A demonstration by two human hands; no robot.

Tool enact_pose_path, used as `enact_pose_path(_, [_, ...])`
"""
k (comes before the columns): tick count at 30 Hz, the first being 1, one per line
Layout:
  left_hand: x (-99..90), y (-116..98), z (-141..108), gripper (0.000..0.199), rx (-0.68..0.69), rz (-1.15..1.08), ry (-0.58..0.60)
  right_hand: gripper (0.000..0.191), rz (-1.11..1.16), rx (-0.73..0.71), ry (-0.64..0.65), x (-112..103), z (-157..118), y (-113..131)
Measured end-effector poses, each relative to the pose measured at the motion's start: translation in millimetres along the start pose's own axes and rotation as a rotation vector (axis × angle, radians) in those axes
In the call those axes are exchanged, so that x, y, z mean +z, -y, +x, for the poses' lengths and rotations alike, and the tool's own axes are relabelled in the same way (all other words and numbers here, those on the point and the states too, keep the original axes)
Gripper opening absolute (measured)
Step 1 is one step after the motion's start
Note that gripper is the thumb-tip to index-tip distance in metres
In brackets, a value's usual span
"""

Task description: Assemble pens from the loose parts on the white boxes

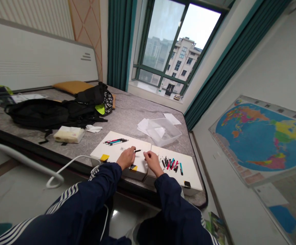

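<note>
My left hand [126,158] is closed around a short black pen piece [138,150], whose end points toward my other hand over the white boxes. Just to the right, my right hand [153,161] has thumb and fingertips pressed together; whatever they hold is too small to make out. Several assembled pens [115,142] lie side by side on the left white box [137,170]. On the right white box [191,173], beside my right hand, is a loose group of short black, red and teal pen parts [172,164].
Behind the boxes stand a clear plastic bin [167,136] and white papers [143,126]. A tissue pack [69,134] and black backpack [40,113] lie left on the grey mattress [129,105]. A white cable [61,170] loops near the left box. A world map [262,136] hangs right.
</note>
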State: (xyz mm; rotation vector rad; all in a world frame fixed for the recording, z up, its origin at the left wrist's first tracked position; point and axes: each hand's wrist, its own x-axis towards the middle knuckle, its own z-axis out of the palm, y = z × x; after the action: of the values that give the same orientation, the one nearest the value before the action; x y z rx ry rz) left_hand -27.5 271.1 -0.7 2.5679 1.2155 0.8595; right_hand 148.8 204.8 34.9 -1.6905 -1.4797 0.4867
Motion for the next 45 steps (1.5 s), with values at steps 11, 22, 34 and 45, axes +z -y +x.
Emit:
enact_pose_path(11, [4.5, 2, 4, 0.019, 0.143, 0.067, 0.084, 0.051, 0.591, 0.295, -0.022, 69, 4, -13])
enact_pose_path(22, [4.5, 2, 2, 0.026, 0.141, 0.128, 0.101, 0.046, 0.750, 0.324, -0.053, 73, 2, -24])
enact_pose_path(34, [0.5, -3, -3, 0.030, 0.077, 0.051, 0.084, 0.040, 0.740, 0.296, -0.081, 68, 2, -17])
enact_pose_path(45, [-2.9, -5, 2, 0.027, 0.173, 0.122, 0.090, 0.041, 0.732, 0.299, -0.109, 67, 2, -15])
